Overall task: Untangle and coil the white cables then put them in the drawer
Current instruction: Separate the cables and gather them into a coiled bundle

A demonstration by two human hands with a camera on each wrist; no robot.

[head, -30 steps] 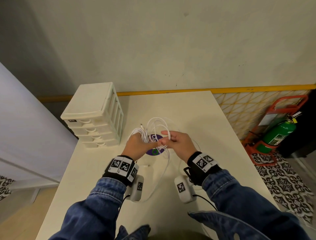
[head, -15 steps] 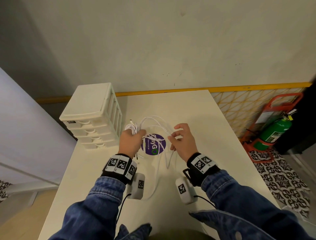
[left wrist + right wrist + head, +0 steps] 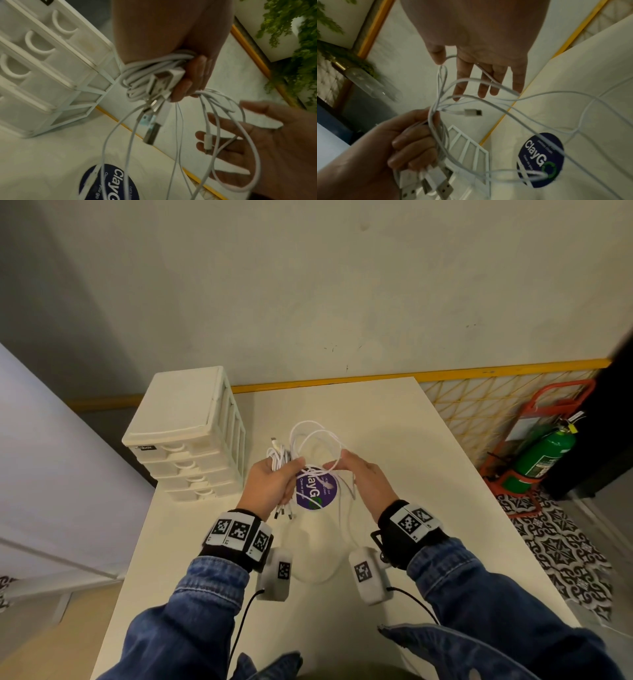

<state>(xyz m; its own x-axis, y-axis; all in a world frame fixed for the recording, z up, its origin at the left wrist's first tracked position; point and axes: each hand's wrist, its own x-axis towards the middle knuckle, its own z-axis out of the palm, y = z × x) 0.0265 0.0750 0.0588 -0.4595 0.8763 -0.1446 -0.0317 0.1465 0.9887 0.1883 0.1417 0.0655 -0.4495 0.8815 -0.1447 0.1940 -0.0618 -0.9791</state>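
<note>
**Desk:** What do you have on the hands?

**Operator:** I see my left hand raised above the table, fingers curled round a bunch of white cables. On the left wrist view the fingers wrap the gathered strands, and several USB plugs stick out of the fist beside them. The right wrist view shows those same plugs hanging below the knuckles.

**Desk:** And the right?

**Operator:** My right hand is just beside the left, fingers straight and slightly spread. It grips nothing. Loose loops run from the left fist across those fingers; I can't tell how many strands actually touch them. One small connector dangles free between the two hands.

**Desk:** Where do the cables sit overall?

**Operator:** Mostly in the air between the hands, looping up past the fingertips. Some strands trail down toward the table over a round purple sticker, and one runs back toward me.

**Desk:** The drawers?

**Operator:** The white drawer unit stands on the table's left edge, near my left hand but apart from it. All the drawers I can see are closed, their handles facing me.
</note>
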